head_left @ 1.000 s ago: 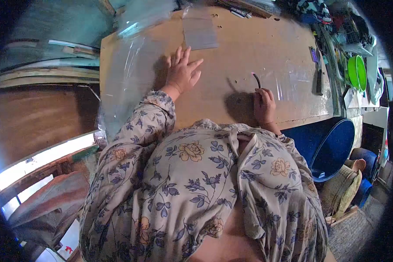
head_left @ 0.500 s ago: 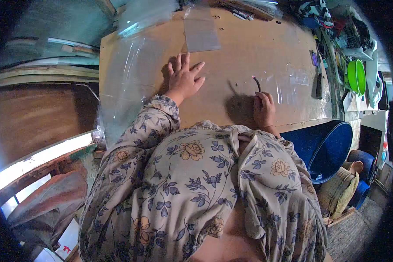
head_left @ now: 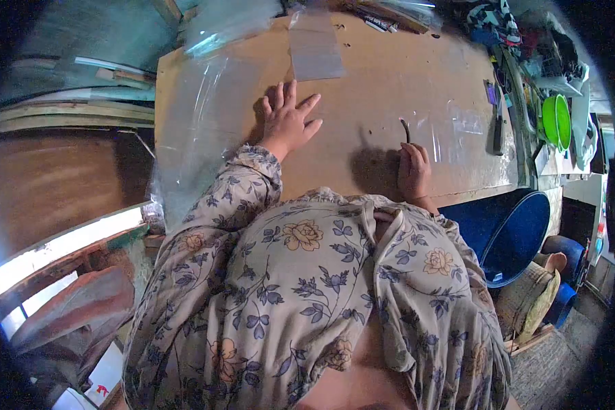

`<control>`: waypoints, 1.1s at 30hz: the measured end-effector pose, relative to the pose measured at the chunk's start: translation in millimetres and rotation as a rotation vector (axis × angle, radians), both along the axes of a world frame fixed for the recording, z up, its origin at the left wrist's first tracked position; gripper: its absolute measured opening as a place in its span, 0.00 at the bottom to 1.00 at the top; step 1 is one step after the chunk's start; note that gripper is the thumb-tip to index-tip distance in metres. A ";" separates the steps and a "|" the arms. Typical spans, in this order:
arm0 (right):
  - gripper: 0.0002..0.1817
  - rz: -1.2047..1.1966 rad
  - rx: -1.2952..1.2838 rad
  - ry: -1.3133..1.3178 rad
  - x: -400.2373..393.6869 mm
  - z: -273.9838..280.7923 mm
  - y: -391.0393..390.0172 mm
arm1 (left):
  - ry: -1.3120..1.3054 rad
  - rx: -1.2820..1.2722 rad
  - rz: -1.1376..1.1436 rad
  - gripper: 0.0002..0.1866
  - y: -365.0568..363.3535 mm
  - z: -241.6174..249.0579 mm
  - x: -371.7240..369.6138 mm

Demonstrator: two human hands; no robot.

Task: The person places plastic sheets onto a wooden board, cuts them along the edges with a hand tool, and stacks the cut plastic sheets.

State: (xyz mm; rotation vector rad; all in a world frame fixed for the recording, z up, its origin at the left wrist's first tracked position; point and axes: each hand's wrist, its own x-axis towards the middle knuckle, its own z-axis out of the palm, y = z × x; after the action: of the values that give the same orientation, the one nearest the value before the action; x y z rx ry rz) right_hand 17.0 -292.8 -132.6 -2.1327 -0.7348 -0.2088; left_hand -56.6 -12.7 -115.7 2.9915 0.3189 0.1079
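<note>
The right hand (head_left: pixel 415 171) is closed in a pinch around the lower end of a thin, dark, slightly curved stick (head_left: pixel 408 132), whose pinkish tip points away over the worktop (head_left: pixel 355 89). It looks light and fairly stiff, so a fingertip grip seems enough. The end in the fingers is the sensible hold; the tip might be hot or sharp, though I cannot tell which.

The left hand (head_left: pixel 287 126) is open and holds nothing, palm down with fingers spread. Just beyond its fingertips lies a small plastic sheet (head_left: pixel 316 51); whether they touch is unclear. To its left is a large clear sheet (head_left: pixel 198 123), and just right of the stick are clear plastic pieces (head_left: pixel 458 126).

All this plastic looks thin, light, limp and slippery, liable to slide or crease if pushed. A flat palm would steady it best, while a pinch at a corner or edge would suit lifting. It could probably tear or melt easily.
</note>
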 end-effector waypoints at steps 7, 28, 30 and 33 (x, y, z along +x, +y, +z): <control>0.10 0.044 0.014 0.029 11.2 25.5 36.0 | -0.036 -0.044 0.055 0.27 -9.6 -8.5 -0.1; 0.15 0.320 -0.129 0.082 20.7 12.7 82.9 | -0.001 -0.010 0.041 0.26 -9.8 2.4 -2.9; 0.15 0.345 -0.090 0.058 21.1 11.6 87.8 | 0.021 0.000 0.042 0.27 -9.9 4.9 -3.4; 0.14 0.385 -0.082 0.076 21.9 10.4 92.3 | 0.031 -0.014 0.043 0.29 -10.4 7.1 -3.6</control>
State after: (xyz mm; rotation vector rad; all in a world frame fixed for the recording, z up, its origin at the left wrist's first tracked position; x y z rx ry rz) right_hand 39.0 -200.5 -122.3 -2.0156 -1.1042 0.1096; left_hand -60.3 -23.1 -108.5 2.9762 0.3861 0.0635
